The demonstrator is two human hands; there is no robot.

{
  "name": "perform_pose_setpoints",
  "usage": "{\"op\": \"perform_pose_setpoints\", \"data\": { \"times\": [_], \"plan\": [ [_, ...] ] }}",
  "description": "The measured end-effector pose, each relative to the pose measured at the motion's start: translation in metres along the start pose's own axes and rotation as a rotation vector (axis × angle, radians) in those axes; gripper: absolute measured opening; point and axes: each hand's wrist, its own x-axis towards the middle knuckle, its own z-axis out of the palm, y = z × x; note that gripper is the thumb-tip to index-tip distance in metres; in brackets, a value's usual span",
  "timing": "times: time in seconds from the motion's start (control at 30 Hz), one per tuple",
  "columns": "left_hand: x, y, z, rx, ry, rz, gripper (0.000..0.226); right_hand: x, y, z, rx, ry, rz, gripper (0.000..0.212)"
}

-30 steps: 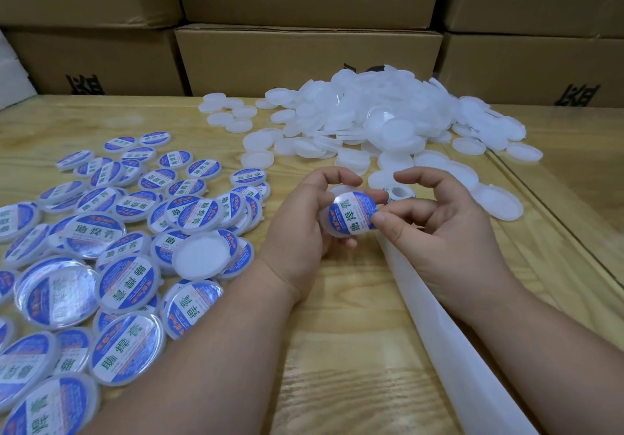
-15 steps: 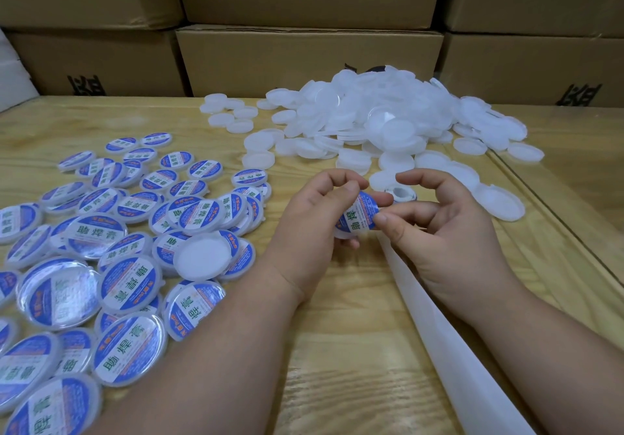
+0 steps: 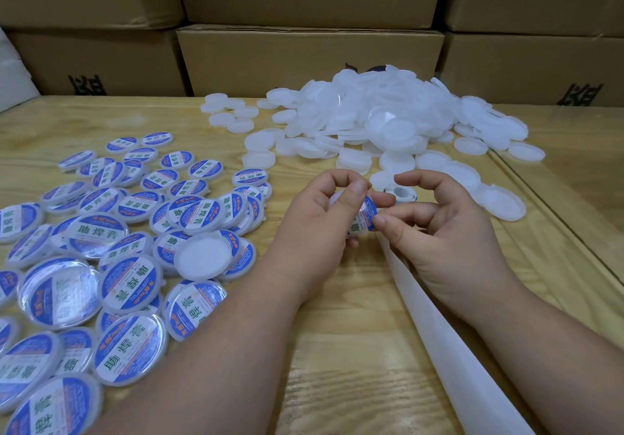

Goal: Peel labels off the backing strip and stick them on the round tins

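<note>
**Kid:** What are the hands doing?

**Helper:** The left hand [image 3: 317, 228] holds one small round tin [image 3: 363, 216] up off the surface [image 3: 337, 350]. Its fingers curl round the tin, and the thumb lies on the blue label [image 3: 366, 213]. The right hand [image 3: 445, 242] is just beside it, fingers bent, with one fingertip [image 3: 380, 221] touching the tin's edge.

**Kid:** Is the label on yet?

**Helper:** I think it is on, but it needs pressing flat. Rub from the middle out to the edge so no bubbles stay under it.

**Kid:** Anything else?

**Helper:** Hold the tin by its rim so it does not spin. Check the label sits in the middle.

**Kid:** Where does it go then?

**Helper:** Likely with the labelled tins [image 3: 128, 248] on the left. The plain tins [image 3: 388, 120] wait in a heap at the back. The white backing strip [image 3: 456, 350] lies under the right wrist.
</note>
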Motion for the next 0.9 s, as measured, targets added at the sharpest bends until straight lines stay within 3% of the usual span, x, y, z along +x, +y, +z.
{"op": "perform_pose_setpoints", "data": {
  "times": [0.3, 0.53, 0.77, 0.9],
  "plan": [
    [0.0007, -0.0023, -0.001, 0.089, 0.01, 0.021, 0.009, -0.0017, 0.0003, -0.0004, 0.02, 0.02, 0.033, 0.039],
    [0.0021, -0.0051, -0.0013, 0.095, 0.018, 0.035, 0.017, -0.0028, 0.0005, -0.0015, 0.051, 0.04, 0.052, 0.021],
    [0.0065, -0.006, -0.0051, 0.031, 0.232, 0.091, 0.019, -0.0042, -0.0029, -0.003, -0.024, 0.098, 0.064, 0.02],
    [0.0087, -0.0073, -0.0076, 0.011, 0.278, 0.077, 0.032, -0.0047, -0.0038, -0.004, -0.036, 0.123, 0.027, 0.023]
  ]
}}
